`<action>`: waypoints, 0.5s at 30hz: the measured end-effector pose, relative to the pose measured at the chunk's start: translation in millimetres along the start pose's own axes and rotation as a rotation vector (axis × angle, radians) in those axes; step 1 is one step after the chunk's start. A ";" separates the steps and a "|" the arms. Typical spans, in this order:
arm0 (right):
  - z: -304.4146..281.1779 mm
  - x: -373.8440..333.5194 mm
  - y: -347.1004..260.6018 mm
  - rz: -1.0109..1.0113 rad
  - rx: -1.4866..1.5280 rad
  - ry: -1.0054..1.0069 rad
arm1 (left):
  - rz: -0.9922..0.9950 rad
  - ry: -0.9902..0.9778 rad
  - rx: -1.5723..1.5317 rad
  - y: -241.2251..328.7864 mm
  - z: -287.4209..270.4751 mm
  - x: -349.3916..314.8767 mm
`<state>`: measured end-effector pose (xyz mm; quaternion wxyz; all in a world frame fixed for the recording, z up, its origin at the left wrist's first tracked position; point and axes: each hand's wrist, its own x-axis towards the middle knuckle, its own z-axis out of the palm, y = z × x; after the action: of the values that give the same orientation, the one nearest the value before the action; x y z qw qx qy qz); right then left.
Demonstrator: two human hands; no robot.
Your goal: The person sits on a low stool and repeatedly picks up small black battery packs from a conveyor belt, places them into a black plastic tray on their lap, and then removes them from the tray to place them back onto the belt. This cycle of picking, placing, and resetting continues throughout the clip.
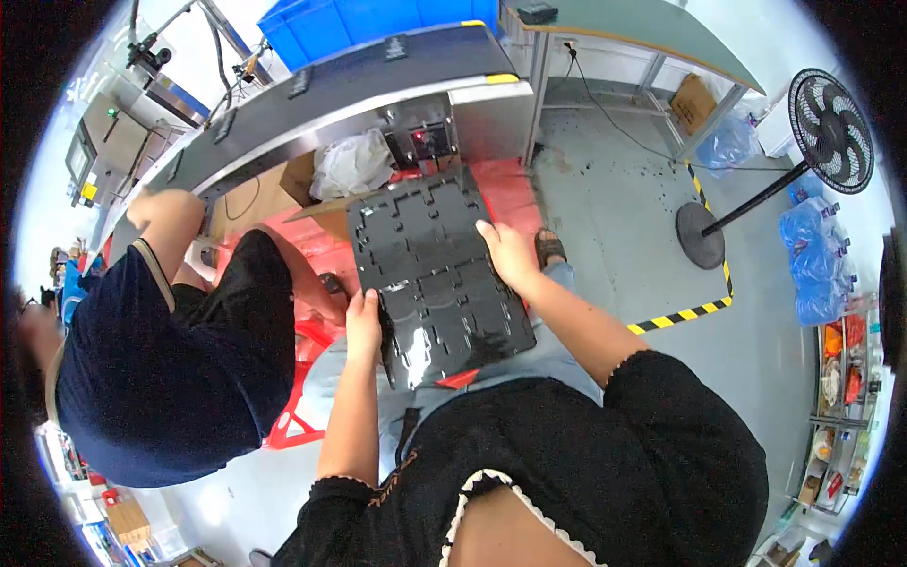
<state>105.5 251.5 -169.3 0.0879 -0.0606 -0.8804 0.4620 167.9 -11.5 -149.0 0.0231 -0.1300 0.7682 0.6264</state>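
Observation:
A shiny black plastic tray (438, 274) with moulded recesses lies tilted over my lap, held between both hands. My left hand (363, 323) grips its left edge, thumb on top and the other fingers hidden beneath. On the opposite edge, higher up, my right hand (508, 253) holds it the same way. No parts can be made out in the recesses. Beyond the tray runs a dark conveyor belt (345, 76) that carries several small black pieces, among them one piece (395, 47) near its right end.
A co-worker in a dark shirt (161, 350) sits close on my left, an arm toward the belt. Below the belt stands a cardboard box (300, 180) with a white plastic bag (351, 165). A blue bin (368, 21) is behind it. A table (633, 33) and a fan (831, 130) stand right.

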 end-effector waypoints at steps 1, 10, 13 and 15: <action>0.2 -6.2 1.0 0.006 0.006 -0.008 | 0.016 0.003 -0.080 -14.6 -3.9 2.0; -71.4 24.6 -33.9 0.610 0.239 -0.531 | -0.044 -0.104 -0.157 -18.8 -8.2 -7.2; -115.1 102.7 -42.8 0.003 0.052 -0.167 | 0.158 -0.031 0.123 28.7 -18.4 1.2; -136.4 149.2 -104.3 -0.089 0.274 0.040 | 0.378 0.063 0.315 74.4 -35.3 20.1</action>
<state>-14.2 330.1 7.5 0.1334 -0.0180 -0.8089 0.5723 136.0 -35.7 -74.3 -0.0987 0.0018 0.8675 0.4875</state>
